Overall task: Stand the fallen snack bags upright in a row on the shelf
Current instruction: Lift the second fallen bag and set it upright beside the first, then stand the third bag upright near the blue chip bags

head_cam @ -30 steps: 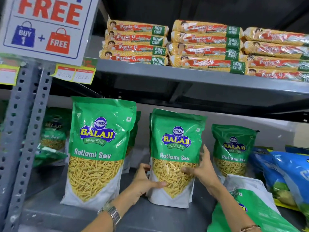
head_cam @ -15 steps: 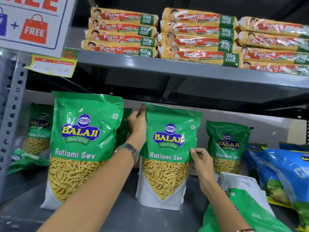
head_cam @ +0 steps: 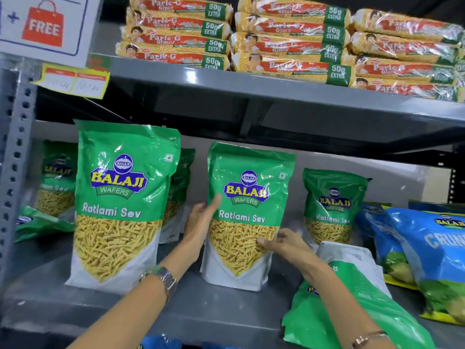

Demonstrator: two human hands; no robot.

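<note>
Green Balaji Ratlami Sev bags stand on the grey shelf (head_cam: 214,308). The middle bag (head_cam: 247,212) stands upright between my hands. My left hand (head_cam: 201,222) presses its left edge with the fingers stretched up the side. My right hand (head_cam: 284,244) grips its lower right edge, thumb on the front. A larger bag (head_cam: 120,202) stands upright to the left, and a smaller one (head_cam: 332,205) further back on the right. Another green bag (head_cam: 352,306) lies flat, back up, under my right forearm. At the far left one bag (head_cam: 40,222) lies fallen.
Blue Balaji bags (head_cam: 432,255) lean at the right end of the shelf. More green bags (head_cam: 56,177) stand behind at the left. Parle-G biscuit packs (head_cam: 289,46) are stacked on the upper shelf. A perforated grey upright (head_cam: 15,157) and a price sign (head_cam: 42,23) are at the left.
My left hand has dropped from the middle bag's top corner to its left side. My right hand has slid lower on the bag's right edge. The bag stays upright.
</note>
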